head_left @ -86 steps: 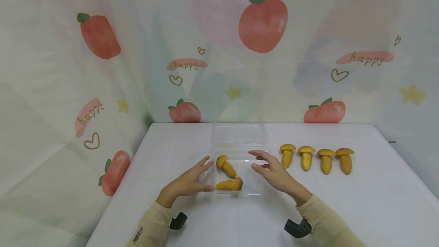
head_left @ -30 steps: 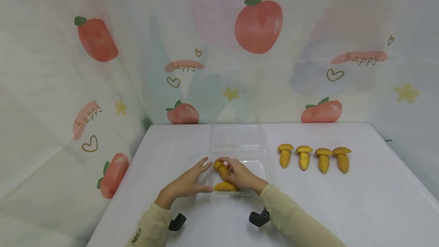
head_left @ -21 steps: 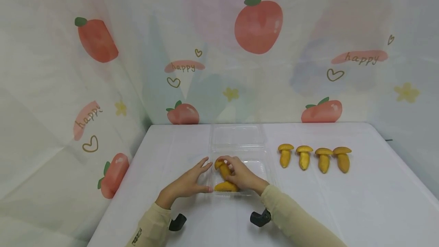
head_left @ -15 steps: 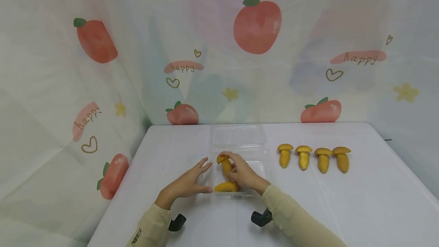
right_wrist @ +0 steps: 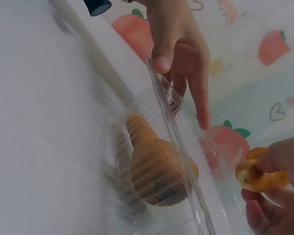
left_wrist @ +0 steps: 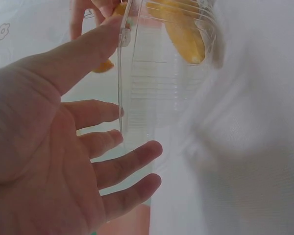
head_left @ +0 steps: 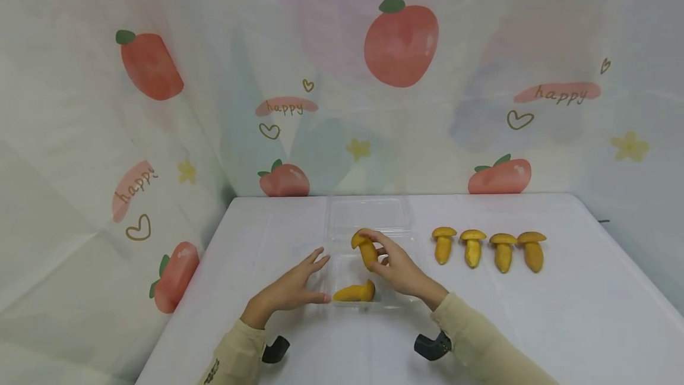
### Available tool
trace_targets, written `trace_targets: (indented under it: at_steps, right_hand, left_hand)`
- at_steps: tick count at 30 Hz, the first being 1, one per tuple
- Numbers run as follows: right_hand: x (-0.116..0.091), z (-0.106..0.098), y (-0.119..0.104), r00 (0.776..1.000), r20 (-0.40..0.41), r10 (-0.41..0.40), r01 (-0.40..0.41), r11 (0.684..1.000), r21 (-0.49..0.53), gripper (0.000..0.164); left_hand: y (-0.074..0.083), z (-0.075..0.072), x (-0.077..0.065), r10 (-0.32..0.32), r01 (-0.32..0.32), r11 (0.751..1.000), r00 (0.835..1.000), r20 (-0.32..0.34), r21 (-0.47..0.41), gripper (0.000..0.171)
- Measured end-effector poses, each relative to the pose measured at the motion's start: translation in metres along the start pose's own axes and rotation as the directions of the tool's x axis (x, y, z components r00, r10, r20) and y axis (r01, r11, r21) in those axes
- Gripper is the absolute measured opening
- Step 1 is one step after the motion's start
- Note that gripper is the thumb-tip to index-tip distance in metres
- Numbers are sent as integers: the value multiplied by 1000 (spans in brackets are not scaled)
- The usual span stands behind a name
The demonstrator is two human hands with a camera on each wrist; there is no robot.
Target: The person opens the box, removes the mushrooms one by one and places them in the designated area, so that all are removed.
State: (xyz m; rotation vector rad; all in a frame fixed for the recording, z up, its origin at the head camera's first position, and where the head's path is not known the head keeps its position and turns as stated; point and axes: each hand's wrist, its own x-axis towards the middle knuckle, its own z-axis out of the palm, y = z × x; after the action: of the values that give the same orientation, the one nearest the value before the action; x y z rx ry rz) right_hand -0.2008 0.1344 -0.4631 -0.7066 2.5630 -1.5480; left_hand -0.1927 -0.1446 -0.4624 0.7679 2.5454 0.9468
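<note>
The held mushroom (head_left: 366,254), in the head view, appears to hang above the clear box (head_left: 395,305), its cap tipped toward the box's left. We see the right hand (head_left: 404,272) pinching it between thumb and fingers; should that pinch slacken, we judge it could drop onto the second mushroom (head_left: 352,294), lying along the box's near wall. The left hand (head_left: 288,291) is at the box's left side, fingers spread. A row of four mushrooms (head_left: 472,251) lies right of the box.

In the left wrist view, the left fingers are nearly straight and apart, some reaching the box's rim without curling round it. With so little hold, we think a bump could slide the box.

In the right wrist view, we see the thumb near the stem's end. We cannot tell how well the mushroom clears the rim; passing low, it might catch there.
</note>
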Motion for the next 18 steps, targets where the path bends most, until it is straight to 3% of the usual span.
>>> trace_targets:
  at_steps: [6, 18]
  right_hand:
    - [-15, -17, -3, 999, -42, -30, 28, 999, -31, 62]
    - [-44, -49, -8, 997, -77, -14, 10, 998, -55, 58]
  left_hand:
    - [2, -2, 1, -1, 1, 1000, 1000, 1, 10, 89]
    - [0, -1, 1, 3, -3, 1000, 1000, -3, 11, 89]
